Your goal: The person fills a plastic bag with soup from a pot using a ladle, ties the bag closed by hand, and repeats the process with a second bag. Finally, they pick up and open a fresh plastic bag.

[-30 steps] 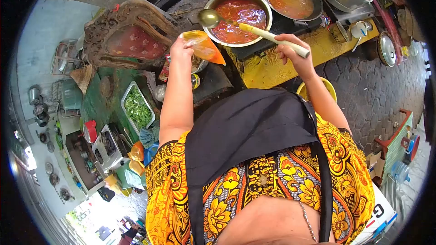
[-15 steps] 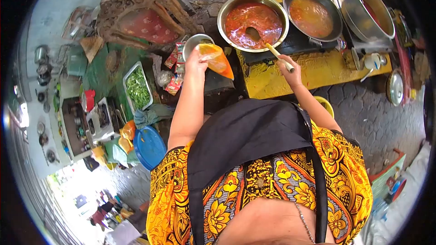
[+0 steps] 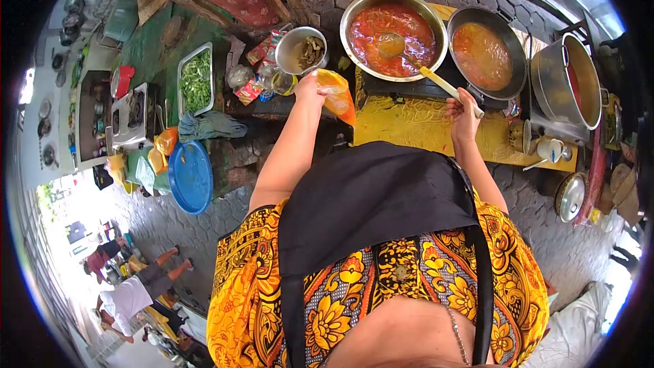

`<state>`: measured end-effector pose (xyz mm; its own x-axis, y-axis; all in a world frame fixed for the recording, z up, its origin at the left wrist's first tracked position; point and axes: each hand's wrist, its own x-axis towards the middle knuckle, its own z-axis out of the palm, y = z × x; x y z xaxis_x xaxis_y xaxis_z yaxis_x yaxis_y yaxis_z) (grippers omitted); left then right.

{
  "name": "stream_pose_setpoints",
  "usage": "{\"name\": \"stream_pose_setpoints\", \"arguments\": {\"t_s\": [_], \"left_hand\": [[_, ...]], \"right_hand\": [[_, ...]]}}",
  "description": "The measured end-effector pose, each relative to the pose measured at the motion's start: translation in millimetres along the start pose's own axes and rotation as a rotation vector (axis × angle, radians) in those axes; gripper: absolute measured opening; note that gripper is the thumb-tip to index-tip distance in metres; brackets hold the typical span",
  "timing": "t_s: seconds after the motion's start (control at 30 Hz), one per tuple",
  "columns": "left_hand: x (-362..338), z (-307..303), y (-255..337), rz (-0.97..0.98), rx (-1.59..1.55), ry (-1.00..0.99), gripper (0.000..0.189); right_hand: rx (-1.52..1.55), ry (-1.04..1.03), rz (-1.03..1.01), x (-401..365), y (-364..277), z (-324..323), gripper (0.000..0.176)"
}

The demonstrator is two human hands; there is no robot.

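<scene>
The step in hand looks like scooping, with the bag still waiting. The right hand (image 3: 464, 112), at about one o'clock from the apron, has its fingers curled shut around the far end of the cream handle of a ladle (image 3: 428, 73). The ladle's metal bowl sits down in the red curry of the wide steel pot (image 3: 345, 27) at twelve o'clock. The left hand (image 3: 310, 88) is raised just left of that pot. Its fingers are pinched closed on the top edge of a clear plastic bag (image 3: 336, 97), which hangs off the hand toward five o'clock with orange liquid already in it. The bag is clear of the pot's rim, over the near edge of the yellow table (image 3: 415, 126), and I cannot tell how wide its mouth stands. At two o'clock from the pot, side by side with it, is a dark pan of orange curry (image 3: 519, 54), and a tall steel stockpot (image 3: 555, 78) stands beyond that at three o'clock. A small metal bowl (image 3: 291, 61) sits at nine o'clock from the pot, with a tray of chopped greens (image 3: 182, 75) farther left. By my reading, a clean transfer calls for lifting the ladle level, bringing the bag's mouth close under its lip, and holding that mouth open so nothing runs down the outside.
</scene>
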<state>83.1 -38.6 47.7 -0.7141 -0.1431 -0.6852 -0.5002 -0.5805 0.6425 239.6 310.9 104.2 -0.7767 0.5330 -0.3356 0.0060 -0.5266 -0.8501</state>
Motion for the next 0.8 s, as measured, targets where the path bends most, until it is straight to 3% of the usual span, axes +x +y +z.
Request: {"name": "stream_pose_setpoints", "arguments": {"t_s": [0.13,0.5,0.63,0.7,0.8], "left_hand": [[5.7,10.2,-12.7,-0.017,-0.052,-0.004,0.012],[-1.2,55.1,-18.9,0.058,-0.106,0.214,0.010],[25.0,54.0,-30.3,0.102,-0.122,0.103,0.010],[17.3,63.7,-21.6,0.033,-0.142,0.131,0.027],[32.6,51.8,-19.2,0.073,-0.092,0.116,0.017]], "right_hand": [[-0.034,-0.041,-0.014,-8.1,-29.5,7.9,0.029],[-0.048,-0.191,0.051,-45.5,-73.9,31.6,0.027],[-0.184,-0.306,0.069,-61.3,-77.0,43.1,0.023],[-0.297,-0.420,0.025,-65.4,-76.2,43.9,0.022],[-0.472,-0.512,-0.064,-69.7,-78.0,44.5,0.022]]}}
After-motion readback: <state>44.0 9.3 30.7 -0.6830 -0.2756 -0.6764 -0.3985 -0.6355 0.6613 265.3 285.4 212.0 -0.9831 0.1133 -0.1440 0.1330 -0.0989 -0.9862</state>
